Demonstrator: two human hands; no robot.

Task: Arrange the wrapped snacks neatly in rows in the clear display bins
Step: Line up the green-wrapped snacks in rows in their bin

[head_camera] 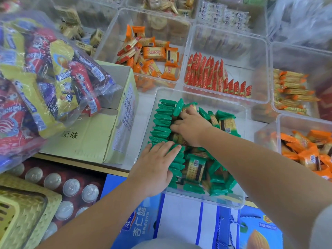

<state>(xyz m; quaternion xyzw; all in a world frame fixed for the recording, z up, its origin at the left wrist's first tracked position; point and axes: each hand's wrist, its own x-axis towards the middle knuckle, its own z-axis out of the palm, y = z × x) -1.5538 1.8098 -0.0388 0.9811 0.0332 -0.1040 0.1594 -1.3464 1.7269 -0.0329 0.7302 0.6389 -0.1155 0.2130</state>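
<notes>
Pressing green packets (161, 123) under flat, open left grip (154, 164), right grip (190, 128) closure unclear, risking toppling row through uneven pressure.

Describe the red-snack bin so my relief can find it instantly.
Find the near bin of green packets where the left hand and right hand work. The next bin just behind it is yours. Alone among its neighbours, it holds red packets standing upright in rows.

snacks (162, 123) in bin (240, 200) — carton (93, 141) left
</notes>
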